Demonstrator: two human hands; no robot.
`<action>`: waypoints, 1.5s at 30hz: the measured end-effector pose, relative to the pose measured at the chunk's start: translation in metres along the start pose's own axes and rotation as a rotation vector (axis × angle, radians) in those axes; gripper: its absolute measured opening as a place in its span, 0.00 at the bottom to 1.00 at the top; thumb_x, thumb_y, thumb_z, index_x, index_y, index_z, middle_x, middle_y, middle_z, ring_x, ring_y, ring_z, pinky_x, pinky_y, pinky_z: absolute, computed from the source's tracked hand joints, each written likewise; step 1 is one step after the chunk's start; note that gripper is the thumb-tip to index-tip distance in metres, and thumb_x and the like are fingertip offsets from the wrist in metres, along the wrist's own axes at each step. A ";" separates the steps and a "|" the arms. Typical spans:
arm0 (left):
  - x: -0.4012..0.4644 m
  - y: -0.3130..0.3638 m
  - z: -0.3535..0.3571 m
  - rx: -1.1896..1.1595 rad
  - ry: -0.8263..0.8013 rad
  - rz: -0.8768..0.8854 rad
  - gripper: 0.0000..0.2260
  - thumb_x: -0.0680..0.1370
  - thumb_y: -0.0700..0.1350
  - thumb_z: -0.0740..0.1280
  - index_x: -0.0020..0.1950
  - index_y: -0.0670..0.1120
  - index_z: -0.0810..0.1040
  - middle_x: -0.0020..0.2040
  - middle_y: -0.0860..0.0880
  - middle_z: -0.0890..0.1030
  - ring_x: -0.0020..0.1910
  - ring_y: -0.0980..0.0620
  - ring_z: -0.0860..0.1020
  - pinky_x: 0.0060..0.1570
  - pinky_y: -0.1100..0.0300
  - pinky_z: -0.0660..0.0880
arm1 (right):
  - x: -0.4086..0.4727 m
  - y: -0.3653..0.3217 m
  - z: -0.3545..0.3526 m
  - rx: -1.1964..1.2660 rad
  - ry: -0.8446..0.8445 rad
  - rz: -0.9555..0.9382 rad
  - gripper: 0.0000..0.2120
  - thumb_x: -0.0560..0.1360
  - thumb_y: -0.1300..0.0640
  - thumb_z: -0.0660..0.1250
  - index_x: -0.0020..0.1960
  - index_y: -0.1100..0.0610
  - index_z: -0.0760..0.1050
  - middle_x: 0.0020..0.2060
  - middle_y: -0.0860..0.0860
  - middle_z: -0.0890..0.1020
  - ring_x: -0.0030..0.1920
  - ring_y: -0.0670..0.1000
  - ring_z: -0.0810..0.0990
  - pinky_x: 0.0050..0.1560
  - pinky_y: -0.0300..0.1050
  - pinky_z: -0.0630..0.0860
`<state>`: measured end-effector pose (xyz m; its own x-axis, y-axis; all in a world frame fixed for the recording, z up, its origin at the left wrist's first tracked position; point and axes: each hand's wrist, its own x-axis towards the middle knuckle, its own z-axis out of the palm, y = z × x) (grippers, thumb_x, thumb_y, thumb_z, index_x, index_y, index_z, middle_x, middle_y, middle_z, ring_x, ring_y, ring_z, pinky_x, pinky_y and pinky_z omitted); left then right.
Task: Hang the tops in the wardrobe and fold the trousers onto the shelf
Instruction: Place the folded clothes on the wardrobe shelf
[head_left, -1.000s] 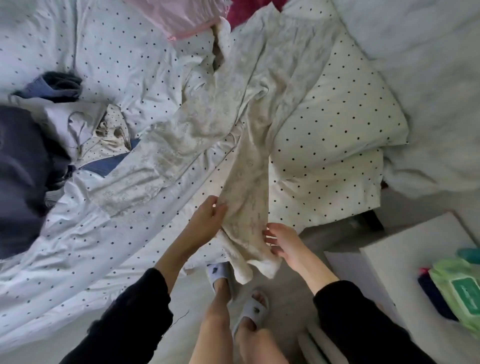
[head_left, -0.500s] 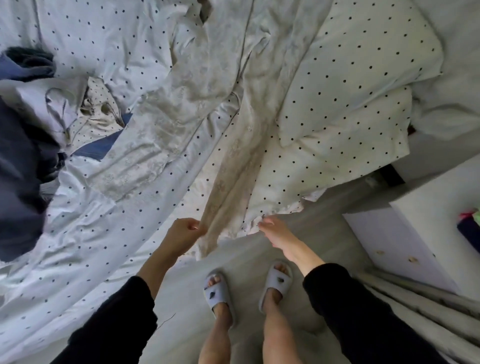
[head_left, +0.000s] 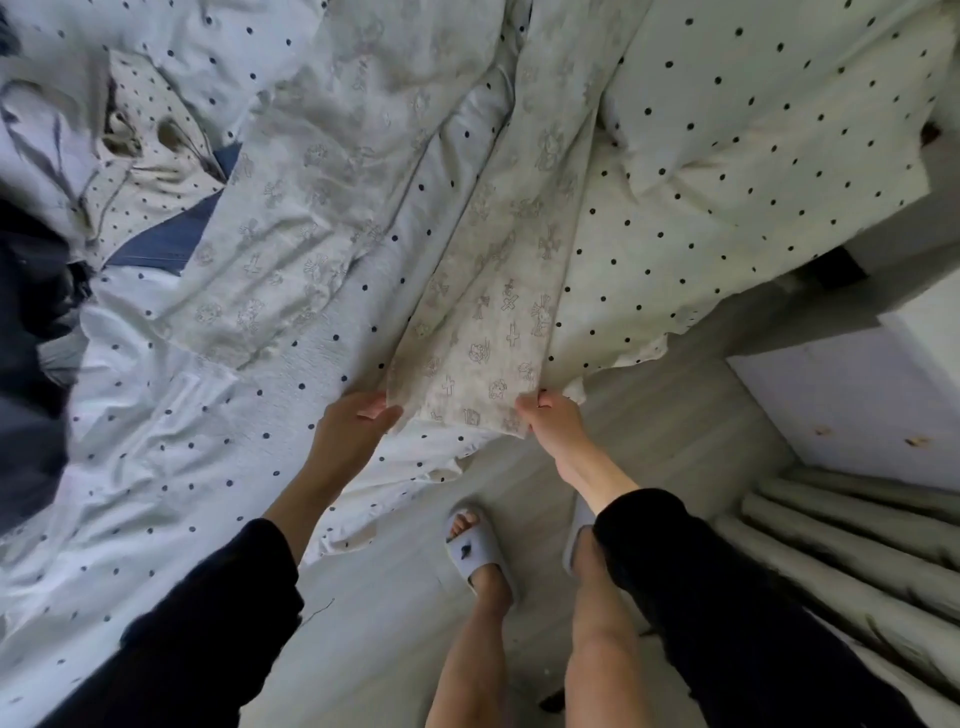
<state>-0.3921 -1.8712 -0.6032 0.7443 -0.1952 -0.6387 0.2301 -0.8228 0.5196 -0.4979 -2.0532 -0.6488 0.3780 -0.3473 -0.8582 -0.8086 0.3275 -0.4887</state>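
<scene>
Both hands on the hem of one leg of the patterned trousers (head_left: 483, 291), one at each corner: left hand (head_left: 349, 431) pinching the left corner, right hand (head_left: 545, 415) pinching the right, each grip clamped on the fabric. Holding the two corners apart keeps the leg flat and stretched, probably to square it before folding. Trousers lie spread on the bed (head_left: 156, 467), waist end up toward the polka-dot pillow (head_left: 753, 130), held hem at the bed's edge; other leg fans out left of the held one, free and a bit creased. Pile of dark clothes (head_left: 31, 291) at the bed's far left, likely tops waiting to be hung. Wardrobe and shelf not in view. Folding not yet started, by my read.
</scene>
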 end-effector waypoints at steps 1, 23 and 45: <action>0.001 0.000 0.001 0.001 0.001 0.010 0.10 0.77 0.45 0.67 0.57 0.44 0.77 0.50 0.48 0.76 0.50 0.51 0.74 0.51 0.59 0.67 | -0.002 0.002 0.002 0.022 0.029 0.000 0.14 0.78 0.57 0.61 0.47 0.69 0.75 0.39 0.63 0.73 0.42 0.51 0.70 0.42 0.43 0.65; -0.078 0.030 -0.017 -0.509 -0.183 -0.066 0.03 0.79 0.41 0.64 0.50 0.46 0.76 0.41 0.49 0.79 0.40 0.52 0.75 0.38 0.61 0.69 | -0.168 0.005 -0.041 0.201 0.361 -0.242 0.13 0.74 0.64 0.64 0.34 0.57 0.64 0.30 0.51 0.69 0.32 0.46 0.68 0.35 0.42 0.67; -0.086 0.023 -0.020 -0.210 -0.236 -0.127 0.01 0.77 0.38 0.66 0.46 0.43 0.77 0.39 0.48 0.77 0.35 0.54 0.74 0.35 0.63 0.68 | -0.164 0.031 -0.048 -0.100 0.334 0.028 0.11 0.75 0.59 0.64 0.35 0.55 0.66 0.36 0.53 0.75 0.41 0.55 0.78 0.41 0.49 0.75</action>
<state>-0.4377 -1.8626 -0.5251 0.5419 -0.2366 -0.8064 0.4540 -0.7251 0.5178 -0.6063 -2.0280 -0.5153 0.1998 -0.6135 -0.7640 -0.8632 0.2587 -0.4335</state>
